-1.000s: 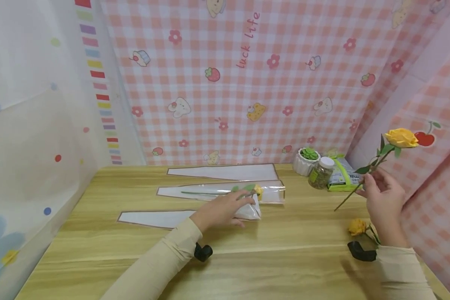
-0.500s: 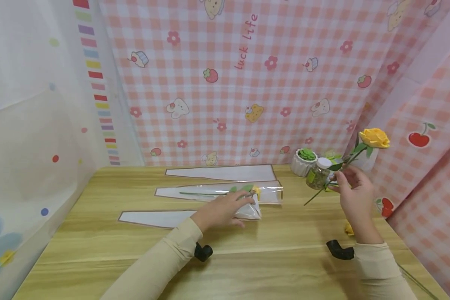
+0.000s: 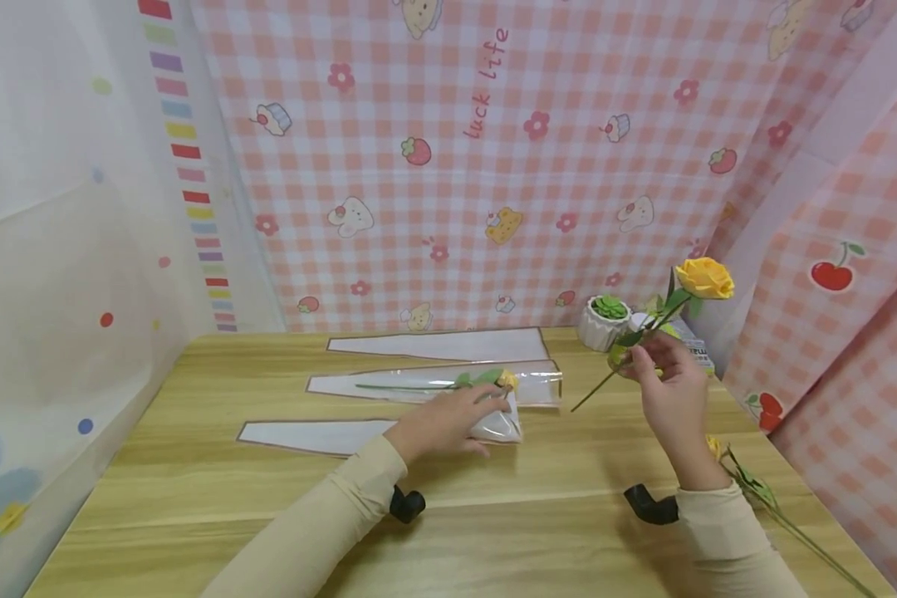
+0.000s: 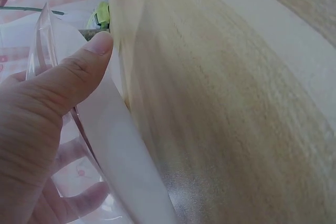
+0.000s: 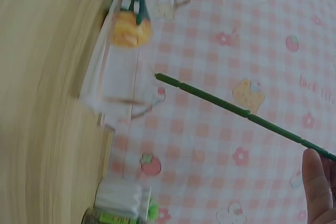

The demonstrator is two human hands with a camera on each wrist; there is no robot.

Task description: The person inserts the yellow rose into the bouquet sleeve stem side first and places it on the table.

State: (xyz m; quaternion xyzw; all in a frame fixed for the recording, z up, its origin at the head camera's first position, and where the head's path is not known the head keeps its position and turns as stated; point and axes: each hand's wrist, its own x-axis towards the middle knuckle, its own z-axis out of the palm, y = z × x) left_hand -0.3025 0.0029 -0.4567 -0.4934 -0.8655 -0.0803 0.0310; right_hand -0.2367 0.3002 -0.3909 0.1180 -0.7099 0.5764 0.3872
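Note:
A yellow artificial rose (image 3: 705, 278) tilts up to the right in my right hand (image 3: 673, 407), which pinches its green stem (image 5: 220, 102) between thumb and fingers. The stem's lower end points down-left, toward the sleeves. My left hand (image 3: 452, 419) holds the wide end of the front clear flower sleeve (image 3: 499, 428). In the left wrist view, the thumb lies on the sleeve's white-backed edge (image 4: 121, 150) and the other fingers show through clear film. Just behind, a middle sleeve (image 3: 546, 382) contains another yellow rose (image 3: 508, 380), partly covered by my left hand.
A third sleeve (image 3: 448, 343) lies at the back of the table. At back right stand a potted succulent (image 3: 605, 322), a jar mostly behind my right hand, and a green-and-white packet (image 3: 695, 345). Another yellow rose (image 3: 773, 498) lies beside my right forearm.
My right hand has carried the rose leftward, from the table's right side toward the sleeves. My left hand has stayed at the front sleeve.

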